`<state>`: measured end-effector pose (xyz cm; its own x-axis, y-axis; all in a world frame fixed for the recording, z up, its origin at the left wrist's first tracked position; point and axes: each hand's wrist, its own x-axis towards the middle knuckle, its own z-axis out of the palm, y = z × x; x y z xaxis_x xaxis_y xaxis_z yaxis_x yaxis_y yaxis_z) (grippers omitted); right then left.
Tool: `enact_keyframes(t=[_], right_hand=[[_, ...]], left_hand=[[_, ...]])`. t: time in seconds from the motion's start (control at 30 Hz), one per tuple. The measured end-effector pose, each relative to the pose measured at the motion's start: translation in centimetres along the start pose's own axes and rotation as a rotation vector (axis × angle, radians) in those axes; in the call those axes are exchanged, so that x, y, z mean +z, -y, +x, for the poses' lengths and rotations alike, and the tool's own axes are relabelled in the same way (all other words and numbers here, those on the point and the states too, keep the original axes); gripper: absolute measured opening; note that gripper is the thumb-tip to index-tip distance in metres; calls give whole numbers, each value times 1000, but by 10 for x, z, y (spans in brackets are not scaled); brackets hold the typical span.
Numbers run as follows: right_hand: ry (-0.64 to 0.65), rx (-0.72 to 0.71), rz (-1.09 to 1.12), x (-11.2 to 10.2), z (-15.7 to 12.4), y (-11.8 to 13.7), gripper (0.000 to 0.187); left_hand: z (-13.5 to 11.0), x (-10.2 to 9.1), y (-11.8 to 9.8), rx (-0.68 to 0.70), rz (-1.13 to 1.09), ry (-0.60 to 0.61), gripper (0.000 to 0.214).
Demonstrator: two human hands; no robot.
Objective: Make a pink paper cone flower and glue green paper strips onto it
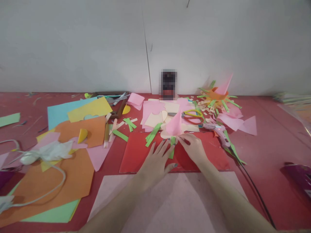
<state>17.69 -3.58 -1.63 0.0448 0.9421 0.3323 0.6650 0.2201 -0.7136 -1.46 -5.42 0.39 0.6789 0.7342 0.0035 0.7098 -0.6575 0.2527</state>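
A pink paper cone (175,124) stands on cream petals (167,133) at the far edge of a red sheet (136,155), with a green strip (172,147) running from its base toward me. My left hand (157,161) lies flat on the red sheet, fingers spread, fingertips touching the green strip. My right hand (193,147) rests beside it, fingers together, pressing on the flower's base.
A pink glue gun (218,131) with a black cord (252,187) lies right of the flower. Yellow-handled scissors (191,114) lie behind it. An orange and green paper flower (216,95) stands at the back right. Coloured sheets (77,129) cover the left side, with a white cable (48,191) across them.
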Motion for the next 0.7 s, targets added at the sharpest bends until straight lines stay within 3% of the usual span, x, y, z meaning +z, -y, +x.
enact_keyframes(t=[0.27,0.7], right_hand=[[26,-140,-278,0,-11,11,28],[61,-138,-214,1,-10,4,29]], left_hand=[[1,3,2,1,15,-2,58],[4,5,-1,-34,35,-4,58]])
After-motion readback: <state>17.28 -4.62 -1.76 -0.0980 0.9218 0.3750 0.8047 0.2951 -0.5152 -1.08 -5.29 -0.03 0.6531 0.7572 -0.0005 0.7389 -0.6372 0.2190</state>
